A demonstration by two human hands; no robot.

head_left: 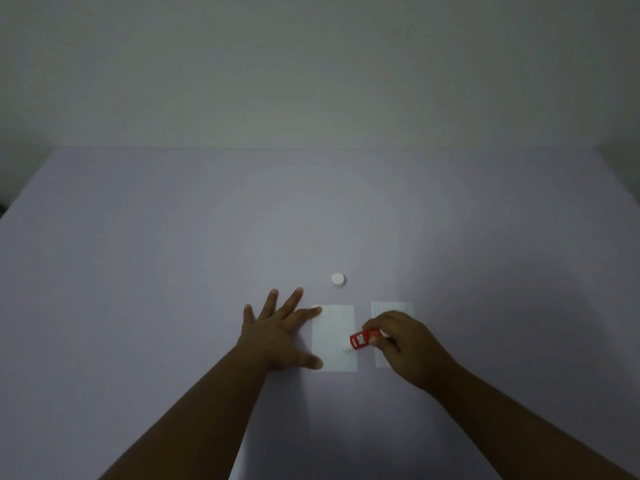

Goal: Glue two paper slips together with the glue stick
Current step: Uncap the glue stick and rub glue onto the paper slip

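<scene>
Two white paper slips lie side by side on the table. The left slip [333, 327] is pinned at its left edge by my left hand [277, 330], fingers spread flat, forefinger and thumb touching the paper. My right hand [401, 344] grips a red glue stick [362, 338], tilted with its tip down on the right part of that slip. The right slip [391, 308] has faint print along its top and is partly hidden under my right hand. The white cap [338, 279] of the glue stick stands apart, just beyond the slips.
The table [173, 271] has a pale lilac surface that reaches a plain wall at the back. Its left and right edges show at the frame's sides.
</scene>
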